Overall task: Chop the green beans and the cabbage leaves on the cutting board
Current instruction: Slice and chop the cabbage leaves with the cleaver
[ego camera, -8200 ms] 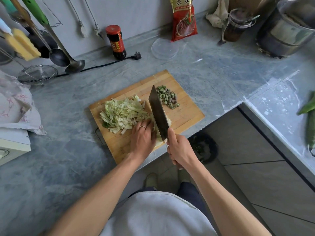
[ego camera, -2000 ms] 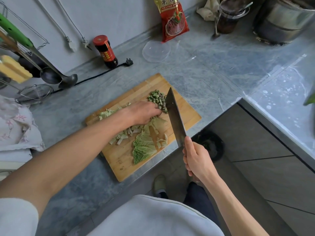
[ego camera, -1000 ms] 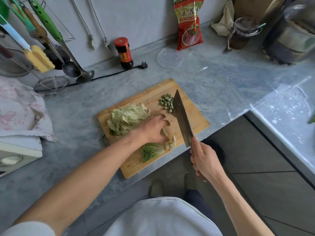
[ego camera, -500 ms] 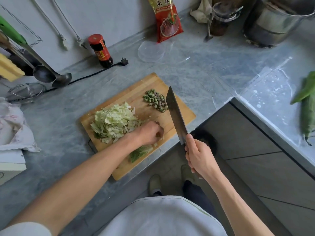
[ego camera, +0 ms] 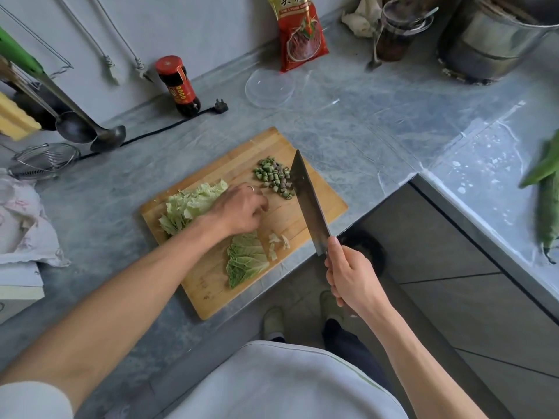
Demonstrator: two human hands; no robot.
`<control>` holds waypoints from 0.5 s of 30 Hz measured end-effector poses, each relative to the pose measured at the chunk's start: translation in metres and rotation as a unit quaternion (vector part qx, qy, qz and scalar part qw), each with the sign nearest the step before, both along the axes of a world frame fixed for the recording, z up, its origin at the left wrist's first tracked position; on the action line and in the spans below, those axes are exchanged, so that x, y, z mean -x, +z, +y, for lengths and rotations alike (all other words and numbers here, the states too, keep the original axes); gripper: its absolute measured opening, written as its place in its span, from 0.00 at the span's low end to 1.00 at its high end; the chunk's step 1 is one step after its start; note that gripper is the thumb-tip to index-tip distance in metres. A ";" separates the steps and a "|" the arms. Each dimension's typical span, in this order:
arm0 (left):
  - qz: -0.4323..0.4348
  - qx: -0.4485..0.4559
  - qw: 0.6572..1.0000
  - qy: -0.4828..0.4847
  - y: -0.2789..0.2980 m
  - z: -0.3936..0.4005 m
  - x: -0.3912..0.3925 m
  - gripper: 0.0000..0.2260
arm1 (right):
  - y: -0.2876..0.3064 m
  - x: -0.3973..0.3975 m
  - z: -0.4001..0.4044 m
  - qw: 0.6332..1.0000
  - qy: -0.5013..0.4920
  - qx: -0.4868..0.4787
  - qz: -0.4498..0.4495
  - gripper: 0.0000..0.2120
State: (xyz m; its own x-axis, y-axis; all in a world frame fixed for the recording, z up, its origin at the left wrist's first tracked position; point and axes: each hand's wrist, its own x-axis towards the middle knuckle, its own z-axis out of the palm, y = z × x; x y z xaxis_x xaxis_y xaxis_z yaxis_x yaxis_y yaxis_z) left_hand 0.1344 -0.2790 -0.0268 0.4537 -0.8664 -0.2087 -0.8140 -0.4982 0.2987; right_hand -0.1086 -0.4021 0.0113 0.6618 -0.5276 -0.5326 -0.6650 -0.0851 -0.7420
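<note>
A wooden cutting board (ego camera: 208, 288) lies at the counter's front edge. Chopped cabbage (ego camera: 187, 207) is heaped on its left part. A whole cabbage leaf piece (ego camera: 246, 258) lies near the front, with a few pale stem bits (ego camera: 278, 243) beside it. Chopped green beans (ego camera: 273, 176) sit at the far right corner. My left hand (ego camera: 242, 210) hovers over the board's middle with fingers curled, right of the cabbage heap; what it holds is hidden. My right hand (ego camera: 351, 276) grips the handle of a cleaver (ego camera: 307, 198), its blade lifted over the board's right side beside the beans.
A sauce bottle (ego camera: 178, 84), a black plug and cord (ego camera: 220, 106), a clear lid (ego camera: 269, 87) and a red packet (ego camera: 301, 31) stand behind the board. Ladles and a strainer (ego camera: 45, 160) are at the left, a metal pot (ego camera: 496, 40) far right, green vegetables (ego camera: 547, 207) on the right counter.
My left hand has moved from the board's front area up toward the middle, uncovering the whole leaf piece. The cleaver stays raised in my right hand.
</note>
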 end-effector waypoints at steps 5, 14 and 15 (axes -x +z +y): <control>0.049 -0.052 0.973 -0.218 -0.026 -0.006 0.033 0.14 | -0.001 -0.002 -0.002 1.000 -0.001 -0.005 0.003 0.32; 0.088 -0.123 0.972 -0.180 -0.026 -0.008 0.014 0.05 | 0.001 0.001 -0.004 1.000 -0.003 -0.002 0.007 0.29; 0.088 -0.130 0.973 -0.169 -0.025 -0.008 0.016 0.07 | 0.000 0.001 -0.004 1.000 -0.004 -0.003 0.007 0.29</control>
State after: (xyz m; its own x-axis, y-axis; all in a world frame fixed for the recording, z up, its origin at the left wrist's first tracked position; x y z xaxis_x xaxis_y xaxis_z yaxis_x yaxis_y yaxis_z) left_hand 0.1183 -0.2870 -0.0518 0.0899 -0.8677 -0.4889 -0.8921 -0.2884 0.3478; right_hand -0.1097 -0.4056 0.0115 0.6495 -0.5295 -0.5457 -0.6762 -0.0742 -0.7329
